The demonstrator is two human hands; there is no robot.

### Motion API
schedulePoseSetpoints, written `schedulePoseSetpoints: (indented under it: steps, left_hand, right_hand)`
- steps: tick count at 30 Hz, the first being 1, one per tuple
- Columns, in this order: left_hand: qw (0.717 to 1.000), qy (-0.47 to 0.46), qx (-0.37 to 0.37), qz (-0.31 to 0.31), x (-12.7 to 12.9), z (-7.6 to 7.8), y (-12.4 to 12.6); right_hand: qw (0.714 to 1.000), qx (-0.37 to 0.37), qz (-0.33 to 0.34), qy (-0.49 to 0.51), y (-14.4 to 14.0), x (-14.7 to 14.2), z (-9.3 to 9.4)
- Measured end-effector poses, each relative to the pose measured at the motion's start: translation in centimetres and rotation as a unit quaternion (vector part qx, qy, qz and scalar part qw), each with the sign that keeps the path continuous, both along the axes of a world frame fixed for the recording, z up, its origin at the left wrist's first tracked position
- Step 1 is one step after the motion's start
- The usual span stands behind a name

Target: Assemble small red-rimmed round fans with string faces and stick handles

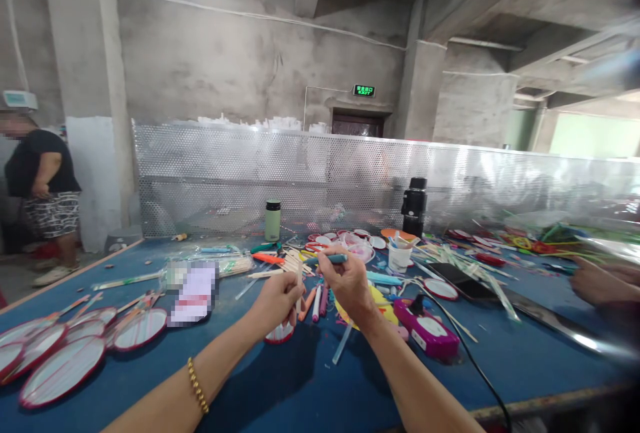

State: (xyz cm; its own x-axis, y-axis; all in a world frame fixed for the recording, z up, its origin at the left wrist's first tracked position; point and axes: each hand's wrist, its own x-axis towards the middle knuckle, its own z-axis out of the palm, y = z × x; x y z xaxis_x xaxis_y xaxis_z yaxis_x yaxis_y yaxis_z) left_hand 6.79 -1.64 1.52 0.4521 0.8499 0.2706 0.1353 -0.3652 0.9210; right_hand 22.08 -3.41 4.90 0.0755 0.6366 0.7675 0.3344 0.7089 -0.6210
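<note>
My left hand (280, 298) pinches a flat wooden craft stick (300, 281), held upright. Just below that hand shows a small white disc with a red rim (279, 334); whether it joins the stick is hidden. In my right hand (350, 279) is a thick teal pen-shaped tool (336, 259), gripped with its front end pointing left towards the stick. Between the two hands lie several markers (316, 303) in orange, pink and purple. A yellow round piece (383, 313) rests partly under my right wrist, beside a clear glue stick (342, 345).
Several red-rimmed white paddles (65, 369) overlap at the left, near a phone (196, 293). A purple box with a cable (429, 329), a white cup (400, 256), a green bottle (273, 221) and a black flask (414, 207) stand around. Another person's hand (603, 279) is at the right.
</note>
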Motion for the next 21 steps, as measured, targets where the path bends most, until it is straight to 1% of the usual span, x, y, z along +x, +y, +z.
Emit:
schedulePoseSetpoints:
  steps: [10,17,21]
  left_hand:
    - [1.000,-0.003,-0.001,-0.004,-0.02,-0.21,0.27]
    - [1.000,0.001,-0.007,0.003,0.07,0.09,-0.07]
    - [1.000,-0.006,-0.006,0.001,0.03,-0.03,0.01]
  right_hand:
    - [1.000,-0.002,-0.006,-0.007,-0.20,-0.08,0.19]
    - [1.000,0.007,-0.009,-0.019,-0.24,-0.13,0.27]
    - [1.000,0.008,-0.008,-0.021,-0.14,-0.13,0.18]
